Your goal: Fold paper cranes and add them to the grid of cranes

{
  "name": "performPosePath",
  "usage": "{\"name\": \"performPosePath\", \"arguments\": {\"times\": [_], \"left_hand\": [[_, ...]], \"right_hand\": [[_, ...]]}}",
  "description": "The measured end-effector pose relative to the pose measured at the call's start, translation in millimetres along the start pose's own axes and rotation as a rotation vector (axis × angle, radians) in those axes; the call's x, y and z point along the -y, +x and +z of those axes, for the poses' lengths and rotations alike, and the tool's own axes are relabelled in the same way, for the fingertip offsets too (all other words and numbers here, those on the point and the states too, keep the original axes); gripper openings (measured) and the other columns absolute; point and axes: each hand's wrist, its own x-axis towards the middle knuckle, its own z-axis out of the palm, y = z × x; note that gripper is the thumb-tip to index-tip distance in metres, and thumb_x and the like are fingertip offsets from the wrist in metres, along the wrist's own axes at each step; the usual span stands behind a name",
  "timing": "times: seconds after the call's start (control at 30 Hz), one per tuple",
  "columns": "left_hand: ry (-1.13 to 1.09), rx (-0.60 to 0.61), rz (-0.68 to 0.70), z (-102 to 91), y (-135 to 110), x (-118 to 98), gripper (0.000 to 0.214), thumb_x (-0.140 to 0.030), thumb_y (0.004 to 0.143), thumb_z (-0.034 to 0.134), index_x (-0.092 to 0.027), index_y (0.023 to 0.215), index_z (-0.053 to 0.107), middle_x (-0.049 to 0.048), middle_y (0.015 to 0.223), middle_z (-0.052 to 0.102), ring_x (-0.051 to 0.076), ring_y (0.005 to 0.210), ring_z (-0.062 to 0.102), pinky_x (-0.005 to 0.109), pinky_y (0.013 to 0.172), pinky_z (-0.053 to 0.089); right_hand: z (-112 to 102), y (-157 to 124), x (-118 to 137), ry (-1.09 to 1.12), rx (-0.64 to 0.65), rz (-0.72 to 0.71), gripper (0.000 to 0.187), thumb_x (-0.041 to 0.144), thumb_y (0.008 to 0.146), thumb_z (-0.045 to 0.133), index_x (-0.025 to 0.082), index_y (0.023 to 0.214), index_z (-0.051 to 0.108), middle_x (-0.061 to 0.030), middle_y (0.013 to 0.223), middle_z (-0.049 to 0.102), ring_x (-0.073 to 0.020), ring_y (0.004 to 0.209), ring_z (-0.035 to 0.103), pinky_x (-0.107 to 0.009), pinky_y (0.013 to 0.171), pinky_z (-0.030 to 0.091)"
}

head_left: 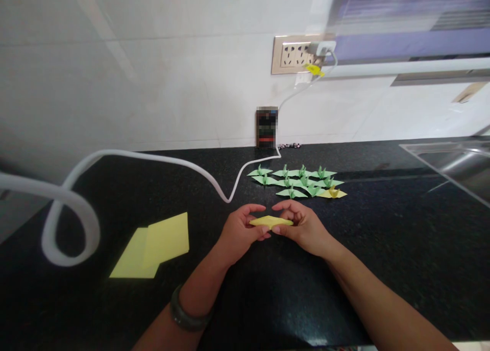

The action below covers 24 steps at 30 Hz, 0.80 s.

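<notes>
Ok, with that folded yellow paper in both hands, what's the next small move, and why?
Perhaps coax up a point on the folded yellow paper: the left hand and right hand pinch its opposite ends, and I see no upright points like the green cranes'.

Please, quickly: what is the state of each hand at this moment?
Left hand: holding one end of the folded yellow paper.
Right hand: holding the other end.

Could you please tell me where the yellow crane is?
In the head view, the yellow crane stands right of centre, just right of the nearest green cranes, beyond the right hand.
</notes>
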Motion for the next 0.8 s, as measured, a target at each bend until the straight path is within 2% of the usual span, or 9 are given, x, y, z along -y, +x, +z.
{"name": "performPosePath", "arguments": {"times": [0.13,0.23,0.33,0.43,0.63,0.73,0.8], "left_hand": [[-0.102,-0.023,-0.062,-1.2,3,4,0.033,-0.024,0.061,0.066,-0.011,0.089,0.055,0.0036,0.073,0.063,0.009,0.055,0.057,0.022,0.055,0.045],[-0.055,-0.044,-0.046,-1.4,4,5,0.026,-0.029,0.064,0.063,-0.01,0.082,0.059,0.0029,0.067,0.061,0.008,0.053,0.053,0.02,0.052,0.042],[0.008,-0.052,0.011,-0.3,3,5,0.023,-0.029,0.066,0.061,-0.011,0.08,0.06,0.002,0.068,0.061,0.008,0.056,0.054,0.02,0.054,0.043],[0.036,-0.059,0.048,1.9,3,6,0.018,-0.028,0.068,0.059,-0.012,0.076,0.059,0.0008,0.066,0.06,0.008,0.057,0.054,0.021,0.056,0.043],[-0.045,-0.013,0.008,3.8,3,8,0.02,-0.026,0.066,0.061,-0.011,0.08,0.06,0.0019,0.068,0.061,0.01,0.062,0.056,0.023,0.061,0.044],[-0.054,-0.035,-0.011,4.0,3,7,0.019,-0.026,0.065,0.062,-0.01,0.075,0.06,0.0022,0.065,0.061,0.009,0.058,0.055,0.023,0.058,0.044],[-0.052,-0.066,-0.011,4.5,3,6,0.019,-0.026,0.064,0.063,-0.01,0.074,0.06,0.0021,0.064,0.061,0.009,0.056,0.055,0.022,0.056,0.044]], "right_hand": [[8,2,-7,0.079,-0.103,-0.016,0.036,0.026,0.063,0.066,0.019,0.093,0.048,0.0048,0.06,0.053,-0.0081,0.052,0.049,-0.02,0.049,0.039],[14,1,-7,0.078,-0.082,-0.045,0.029,0.03,0.063,0.065,0.018,0.086,0.051,0.0001,0.072,0.059,-0.011,0.063,0.054,-0.024,0.059,0.043],[15,0,-4,-0.019,-0.124,-0.071,0.019,0.032,0.068,0.06,0.016,0.078,0.056,0.0,0.07,0.058,-0.0103,0.061,0.052,-0.023,0.057,0.042],[14,-1,-5,-0.122,-0.171,-0.048,0.017,0.032,0.073,0.054,0.015,0.074,0.058,0.0004,0.064,0.056,-0.0093,0.056,0.048,-0.021,0.051,0.038],[15,-2,-10,-0.197,-0.224,-0.054,0.019,0.032,0.076,0.05,0.015,0.073,0.058,-0.0003,0.061,0.056,-0.0095,0.053,0.047,-0.021,0.048,0.037],[17,-3,-9,-0.312,-0.234,-0.134,0.018,0.03,0.077,0.049,0.016,0.072,0.059,-0.0013,0.064,0.056,-0.0105,0.056,0.048,-0.022,0.05,0.039],[17,-3,-9,-0.41,-0.295,-0.227,0.014,0.029,0.075,0.052,0.017,0.076,0.058,-0.0022,0.07,0.056,-0.011,0.058,0.048,-0.022,0.052,0.039]]}}
